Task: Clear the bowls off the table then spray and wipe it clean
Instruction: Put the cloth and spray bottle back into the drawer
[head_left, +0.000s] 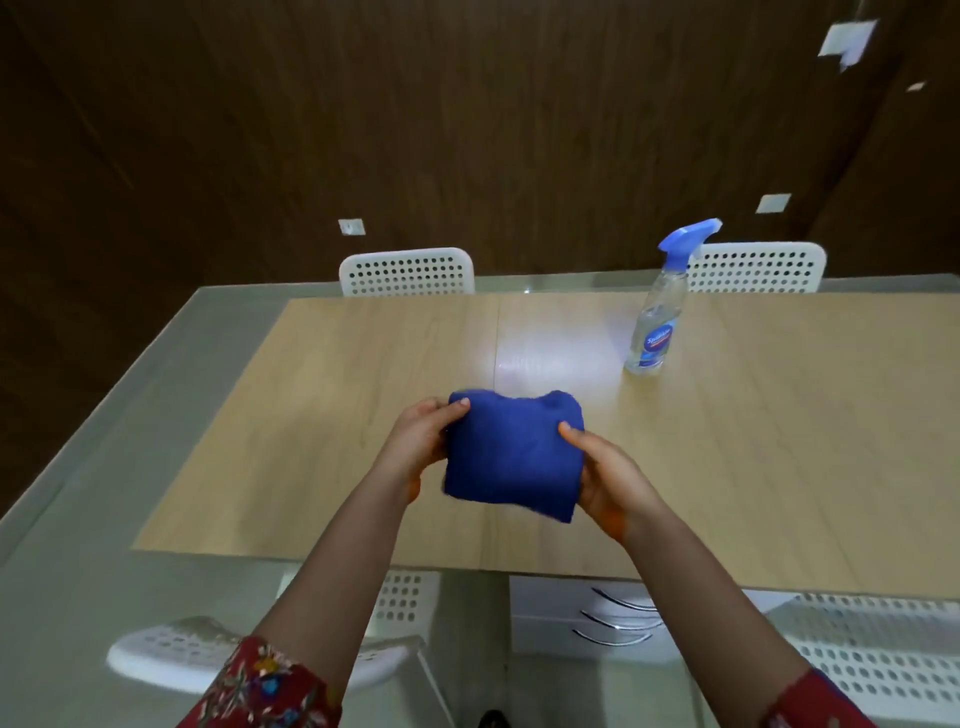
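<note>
Deep-blue folded cloth (511, 457): soft, matt, fuzzy nap. Light wood-grain table top (363, 364): smooth, laminate look, semi-gloss w/ bright glare patch; grey-green see-thru glass border. Clear plastic spray bottle (652, 332): glossy, blue plastic trigger. White perforated chairs (408, 273): matt plastic. Dark wood-grain wall (467, 130): satin.

Reaching out toward 12 o'clock. Pinching blue cloth (511, 460) with left hand (422, 441) at its 9 o'clock, right hand (609, 478) at 3.

Light wood-grain table (311, 415) with grey glass border, clear blue-capped spray bottle (652, 332) upright toward far right
</note>
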